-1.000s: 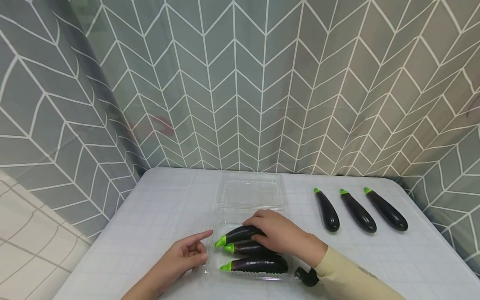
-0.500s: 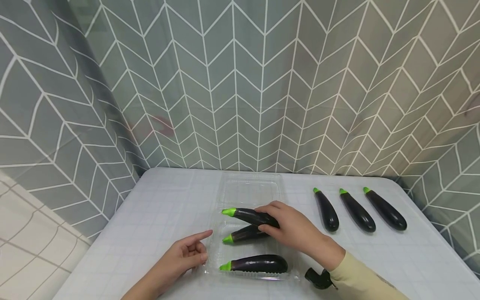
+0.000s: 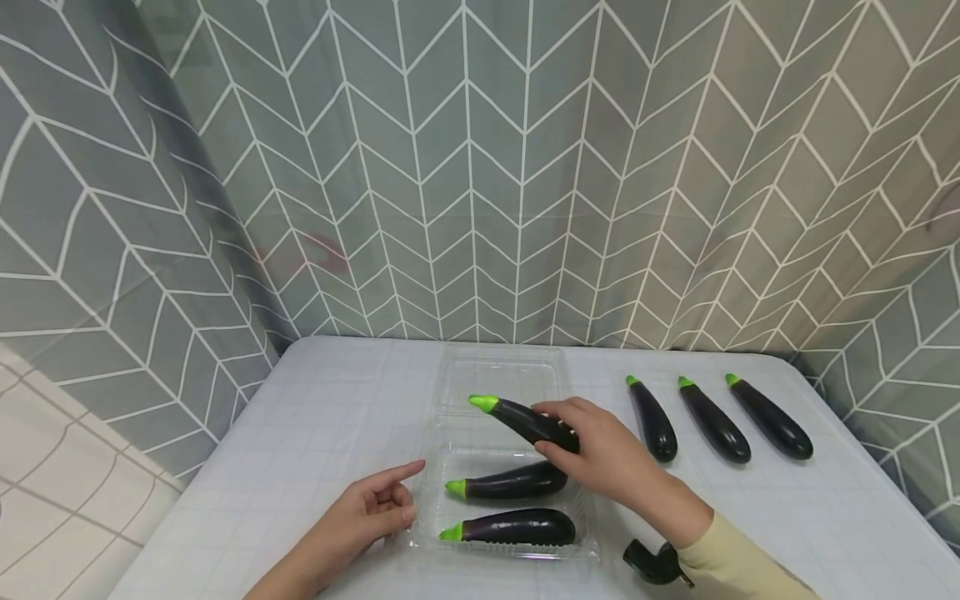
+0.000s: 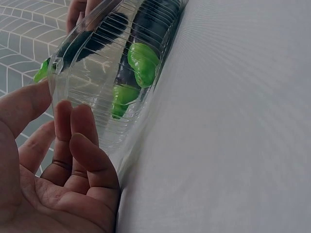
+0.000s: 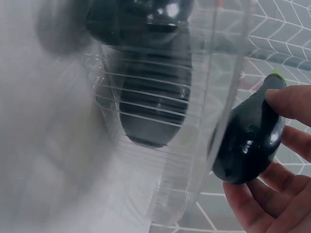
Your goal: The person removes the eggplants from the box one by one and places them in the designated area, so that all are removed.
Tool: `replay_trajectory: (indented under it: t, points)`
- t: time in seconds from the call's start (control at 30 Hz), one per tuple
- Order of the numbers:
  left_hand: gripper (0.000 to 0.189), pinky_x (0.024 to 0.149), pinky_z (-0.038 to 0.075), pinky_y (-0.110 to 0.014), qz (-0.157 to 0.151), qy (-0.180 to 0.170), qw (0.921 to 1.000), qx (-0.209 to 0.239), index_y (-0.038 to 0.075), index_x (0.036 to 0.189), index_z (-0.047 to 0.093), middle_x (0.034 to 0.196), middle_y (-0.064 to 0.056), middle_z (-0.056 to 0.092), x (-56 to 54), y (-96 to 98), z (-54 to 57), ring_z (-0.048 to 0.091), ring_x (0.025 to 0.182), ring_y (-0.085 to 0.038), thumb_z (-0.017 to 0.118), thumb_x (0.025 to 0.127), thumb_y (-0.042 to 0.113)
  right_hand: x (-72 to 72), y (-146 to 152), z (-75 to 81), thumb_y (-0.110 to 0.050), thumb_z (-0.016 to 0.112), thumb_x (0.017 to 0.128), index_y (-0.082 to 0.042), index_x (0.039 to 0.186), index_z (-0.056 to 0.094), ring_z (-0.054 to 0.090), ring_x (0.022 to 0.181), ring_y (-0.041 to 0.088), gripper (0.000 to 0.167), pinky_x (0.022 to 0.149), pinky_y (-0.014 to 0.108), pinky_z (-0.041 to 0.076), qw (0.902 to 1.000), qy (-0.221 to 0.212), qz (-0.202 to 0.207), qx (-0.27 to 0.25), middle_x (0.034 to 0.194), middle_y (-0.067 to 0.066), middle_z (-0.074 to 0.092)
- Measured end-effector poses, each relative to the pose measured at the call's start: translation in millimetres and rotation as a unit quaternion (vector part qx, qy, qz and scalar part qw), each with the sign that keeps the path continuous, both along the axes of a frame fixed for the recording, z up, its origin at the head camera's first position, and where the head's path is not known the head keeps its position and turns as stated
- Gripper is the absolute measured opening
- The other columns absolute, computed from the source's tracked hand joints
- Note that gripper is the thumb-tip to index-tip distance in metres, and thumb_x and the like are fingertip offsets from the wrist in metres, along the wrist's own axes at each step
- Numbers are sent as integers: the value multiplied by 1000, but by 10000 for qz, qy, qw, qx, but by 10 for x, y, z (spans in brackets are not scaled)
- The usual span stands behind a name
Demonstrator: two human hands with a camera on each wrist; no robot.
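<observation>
- Head view: we've got the right hand (image 3: 603,450) gripping one eggplant (image 3: 528,422) by its fat end, lifted over the hinge area of the clear plastic clamshell, green cap to the left.
- Right wrist adds the grip detail: thumb on one side of that eggplant, fingers along the other, all of it outside the ribbed wall. Only a sliver of green cap there.
- Left hand (image 3: 375,504): index stretched out, other fingers loosely bent, holding nothing we can see, at the left edge of the clamshell base (image 3: 487,455). Left wrist puts its thumb at the rim; we can't tell if it presses.
- Two eggplants lie in the base, the farther eggplant (image 3: 513,481) and the nearer eggplant (image 3: 521,527), caps left. Left wrist shows both caps close up through the plastic; head gives us the gap between them.
- Head only: clamshell lid (image 3: 502,375) laid back flat, plus three loose eggplants (image 3: 715,422) in a row on the white tablecloth (image 3: 352,383), right side, caps away from the person.
- Chevron curtain (image 3: 480,167) behind; partial in both wrist views.
</observation>
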State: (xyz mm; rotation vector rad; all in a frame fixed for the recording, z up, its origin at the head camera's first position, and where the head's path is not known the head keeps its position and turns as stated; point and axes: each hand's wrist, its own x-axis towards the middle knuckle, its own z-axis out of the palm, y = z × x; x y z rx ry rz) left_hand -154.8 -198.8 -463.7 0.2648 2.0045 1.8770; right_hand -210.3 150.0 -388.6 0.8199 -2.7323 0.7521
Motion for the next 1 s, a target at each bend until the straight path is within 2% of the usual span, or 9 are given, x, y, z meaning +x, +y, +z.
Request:
replay_trajectory:
  t: [0.23,0.6,0.77,1.0]
  points:
    - [62,60,44,-22,18,27,10000,9,3,150,41,99,-10,58,0,0,-12,52,72,-10,68,95,14,45,126,50,-30,76,88,-19,130,64,60,93,8,45,78,35,50,9999,76,-120,-78,118,-4,64]
    - [62,59,43,-22,-12,27,10000,7,3,150,41,99,-10,58,5,2,4,52,71,-9,68,95,14,63,347,16,-30,77,88,-16,127,65,63,86,5,43,71,26,54,9989,103,-256,-381,106,-6,65]
    - [62,60,44,-22,-3,3,10000,20,3,150,41,99,-10,58,3,4,1,52,72,-10,68,95,14,95,448,4,-30,77,88,-16,127,65,63,87,5,43,71,26,54,9980,10,-409,-478,107,-7,64]
    - [61,60,44,-22,-1,54,10000,43,2,149,41,100,-10,58,5,-4,-16,52,72,-9,67,95,12,174,589,-1,-35,74,90,-16,128,64,63,84,5,44,68,27,53,9966,-156,-637,-503,101,-7,62]
